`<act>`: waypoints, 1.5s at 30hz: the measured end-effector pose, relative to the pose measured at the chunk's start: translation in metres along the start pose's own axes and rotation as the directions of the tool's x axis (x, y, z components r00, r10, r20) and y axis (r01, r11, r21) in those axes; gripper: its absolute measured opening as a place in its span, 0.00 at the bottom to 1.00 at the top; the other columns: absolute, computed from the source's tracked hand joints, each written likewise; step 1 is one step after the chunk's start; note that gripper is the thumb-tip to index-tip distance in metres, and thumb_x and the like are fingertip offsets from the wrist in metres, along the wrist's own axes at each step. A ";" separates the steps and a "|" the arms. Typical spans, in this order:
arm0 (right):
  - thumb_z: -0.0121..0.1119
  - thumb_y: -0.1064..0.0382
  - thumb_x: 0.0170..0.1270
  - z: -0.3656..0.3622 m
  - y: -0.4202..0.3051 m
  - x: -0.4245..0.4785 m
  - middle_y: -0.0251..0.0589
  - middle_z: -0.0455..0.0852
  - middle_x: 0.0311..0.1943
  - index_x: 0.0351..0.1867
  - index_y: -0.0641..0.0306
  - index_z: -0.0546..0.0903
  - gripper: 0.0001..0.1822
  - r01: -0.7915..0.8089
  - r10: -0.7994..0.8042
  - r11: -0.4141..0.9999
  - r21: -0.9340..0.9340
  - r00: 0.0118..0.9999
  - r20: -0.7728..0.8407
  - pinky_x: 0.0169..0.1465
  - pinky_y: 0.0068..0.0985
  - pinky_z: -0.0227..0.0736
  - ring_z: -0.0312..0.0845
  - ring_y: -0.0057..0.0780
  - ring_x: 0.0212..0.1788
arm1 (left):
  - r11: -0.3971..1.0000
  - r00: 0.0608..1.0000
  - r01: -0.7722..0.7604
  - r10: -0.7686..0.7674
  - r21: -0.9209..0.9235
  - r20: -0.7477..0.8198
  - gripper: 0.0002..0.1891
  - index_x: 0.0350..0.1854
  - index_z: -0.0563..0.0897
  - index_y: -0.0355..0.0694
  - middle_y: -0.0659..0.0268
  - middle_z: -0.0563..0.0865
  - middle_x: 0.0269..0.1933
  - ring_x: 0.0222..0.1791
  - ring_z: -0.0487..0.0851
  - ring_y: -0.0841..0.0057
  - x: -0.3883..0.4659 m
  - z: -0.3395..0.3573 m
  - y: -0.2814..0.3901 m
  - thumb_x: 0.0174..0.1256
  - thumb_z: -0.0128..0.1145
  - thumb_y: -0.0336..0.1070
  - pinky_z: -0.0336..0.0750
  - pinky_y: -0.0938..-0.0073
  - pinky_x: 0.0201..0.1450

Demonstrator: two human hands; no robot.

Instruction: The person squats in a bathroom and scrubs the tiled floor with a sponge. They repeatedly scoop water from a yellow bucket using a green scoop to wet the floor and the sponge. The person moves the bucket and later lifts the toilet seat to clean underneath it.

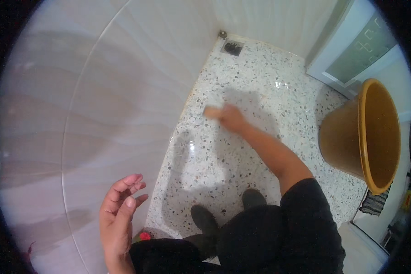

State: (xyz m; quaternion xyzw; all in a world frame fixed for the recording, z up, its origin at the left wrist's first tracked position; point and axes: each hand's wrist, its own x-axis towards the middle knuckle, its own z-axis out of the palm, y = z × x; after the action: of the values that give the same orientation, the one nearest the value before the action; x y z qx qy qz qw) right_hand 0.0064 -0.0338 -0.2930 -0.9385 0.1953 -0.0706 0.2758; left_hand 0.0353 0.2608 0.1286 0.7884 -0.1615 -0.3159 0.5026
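My right hand (232,118) is closed around a tan block-like object (212,112), blurred by motion, so its exact kind cannot be told. It is at the speckled terrazzo floor (202,174), close to the foot of the left wall; whether it touches the floor is unclear. Nothing is in my left hand (120,212), which hangs before the marbled wall panels (123,113) with its fingers loosely bent and apart. Both of my dark shoes (204,219) stand on the floor below.
A large yellow-brown plastic tub (342,133) stands at right, beside a white door with a patterned glass panel (359,48). A square floor drain (232,48) sits in the far corner. Near my left knee is a red object (145,236). A striped mat (376,202) lies beyond the tub.
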 end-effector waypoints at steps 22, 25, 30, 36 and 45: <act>0.63 0.61 0.54 -0.089 0.084 -0.205 0.53 0.78 0.36 0.47 0.58 0.84 0.17 -0.666 0.539 0.744 -0.053 0.645 -0.542 0.41 0.43 0.71 0.75 0.50 0.38 | 0.999 0.999 -0.038 0.038 -0.013 -0.004 0.24 0.62 0.72 0.34 0.56 0.77 0.62 0.60 0.76 0.69 -0.008 -0.009 0.001 0.69 0.56 0.42 0.73 0.63 0.60; 0.63 0.61 0.54 -0.074 0.074 -0.213 0.54 0.78 0.37 0.45 0.61 0.83 0.16 -0.618 0.522 0.786 -0.021 0.680 -0.515 0.41 0.42 0.70 0.75 0.51 0.38 | 0.997 0.998 -0.066 0.067 -0.036 0.007 0.24 0.63 0.72 0.34 0.56 0.77 0.62 0.60 0.77 0.69 -0.008 -0.010 0.004 0.69 0.55 0.42 0.72 0.63 0.61; 0.64 0.66 0.50 -0.019 -0.044 -0.229 0.48 0.77 0.35 0.49 0.49 0.83 0.21 0.011 -0.012 1.000 0.020 1.000 0.008 0.39 0.42 0.69 0.74 0.48 0.39 | 0.996 0.996 -0.088 0.088 -0.025 0.011 0.24 0.63 0.72 0.34 0.56 0.76 0.62 0.60 0.77 0.69 -0.010 -0.009 0.009 0.69 0.55 0.42 0.72 0.62 0.61; 0.63 0.65 0.52 -0.048 -0.002 -0.142 0.49 0.77 0.33 0.47 0.55 0.83 0.17 -0.237 0.201 0.968 -0.079 0.926 -0.320 0.38 0.43 0.68 0.74 0.47 0.37 | 0.996 0.999 -0.034 0.033 -0.087 -0.012 0.20 0.60 0.75 0.35 0.59 0.78 0.61 0.59 0.75 0.72 -0.011 -0.014 0.003 0.69 0.56 0.37 0.72 0.66 0.61; 0.57 0.63 0.58 0.053 -0.098 -0.099 0.50 0.77 0.36 0.40 0.59 0.82 0.10 0.257 -0.258 0.966 -0.021 0.966 -0.022 0.44 0.44 0.69 0.75 0.48 0.41 | 0.998 0.998 -0.053 0.054 -0.020 0.012 0.23 0.63 0.73 0.34 0.56 0.77 0.62 0.60 0.76 0.69 -0.005 -0.016 0.000 0.70 0.55 0.42 0.71 0.60 0.61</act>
State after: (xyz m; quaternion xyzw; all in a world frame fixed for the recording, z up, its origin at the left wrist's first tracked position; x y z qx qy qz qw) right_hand -0.0392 0.1078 -0.2870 -0.9574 0.0759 -0.1156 0.2536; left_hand 0.0422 0.2750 0.1346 0.7767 -0.1825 -0.3089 0.5177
